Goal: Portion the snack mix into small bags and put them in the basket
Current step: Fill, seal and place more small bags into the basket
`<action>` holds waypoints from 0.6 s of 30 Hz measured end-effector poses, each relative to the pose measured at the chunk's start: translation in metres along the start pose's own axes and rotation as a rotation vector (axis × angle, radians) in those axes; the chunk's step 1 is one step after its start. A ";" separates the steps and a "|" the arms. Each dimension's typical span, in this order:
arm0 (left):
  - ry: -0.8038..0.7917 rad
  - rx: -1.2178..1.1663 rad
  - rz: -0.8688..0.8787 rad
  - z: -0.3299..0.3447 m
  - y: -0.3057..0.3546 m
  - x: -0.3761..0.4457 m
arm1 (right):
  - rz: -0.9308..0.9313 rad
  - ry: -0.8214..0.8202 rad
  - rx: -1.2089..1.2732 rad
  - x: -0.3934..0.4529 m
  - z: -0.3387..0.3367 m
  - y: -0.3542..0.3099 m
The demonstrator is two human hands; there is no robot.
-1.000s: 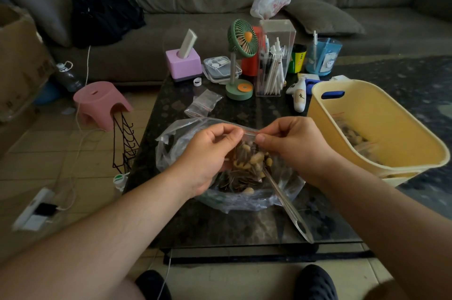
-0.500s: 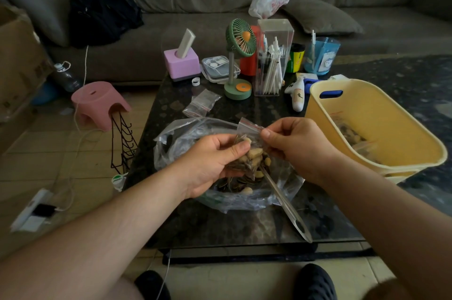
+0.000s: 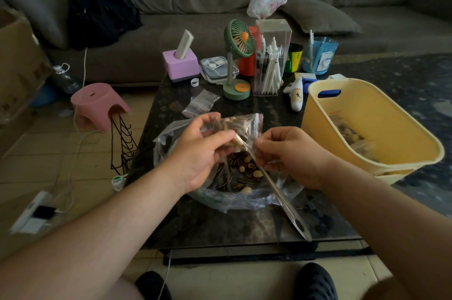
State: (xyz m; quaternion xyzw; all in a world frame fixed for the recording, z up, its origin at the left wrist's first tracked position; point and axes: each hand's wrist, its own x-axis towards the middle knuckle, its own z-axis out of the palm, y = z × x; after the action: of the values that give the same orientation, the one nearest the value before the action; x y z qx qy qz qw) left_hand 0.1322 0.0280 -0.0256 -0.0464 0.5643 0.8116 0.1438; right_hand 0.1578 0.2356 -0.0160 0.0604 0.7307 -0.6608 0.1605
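My left hand [image 3: 203, 153] grips a small zip bag [image 3: 234, 124] filled with snack mix, holding it tilted over the large open bag of snack mix [image 3: 220, 198] on the dark table. The fingers of my right hand [image 3: 291, 155] are curled at the small bag's lower right edge and seem to pinch it. A metal spoon [image 3: 289, 209] leans out of the large bag toward the table's near edge. To the right stands the yellow basket [image 3: 325, 86], with filled small bags [image 3: 349, 133] inside. Empty small bags [image 3: 200, 104] lie behind the large bag.
Along the table's far side stand a green fan [image 3: 238, 41], a clear pen box [image 3: 269, 60], a pink tissue box [image 3: 181, 66] and a blue cup [image 3: 318, 55]. A pink stool [image 3: 97, 104] and a wire rack stand on the floor to the left. A sofa runs behind.
The small bag has turned from upright to tilted, its zip top now pointing up and right. My left hand rose with it, and my right hand dropped from the bag's top to its lower edge.
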 end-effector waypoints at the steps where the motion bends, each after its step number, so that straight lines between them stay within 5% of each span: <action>1: 0.010 -0.001 0.006 -0.001 0.001 0.001 | 0.014 -0.019 -0.007 0.000 0.000 0.001; 7: -0.037 0.075 0.058 -0.001 0.006 0.002 | -0.063 0.069 0.067 0.003 0.001 0.000; 12: -0.068 0.463 0.335 -0.012 0.012 0.000 | -0.042 0.077 -0.078 0.006 0.002 0.005; 18: -0.043 0.523 0.389 -0.020 0.014 0.003 | -0.046 0.090 -0.074 0.005 0.004 0.004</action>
State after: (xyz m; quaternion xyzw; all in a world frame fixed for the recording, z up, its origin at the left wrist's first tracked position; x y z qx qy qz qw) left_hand 0.1234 0.0060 -0.0209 0.1181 0.7490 0.6520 0.0049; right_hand 0.1546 0.2316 -0.0213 0.0671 0.7623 -0.6335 0.1145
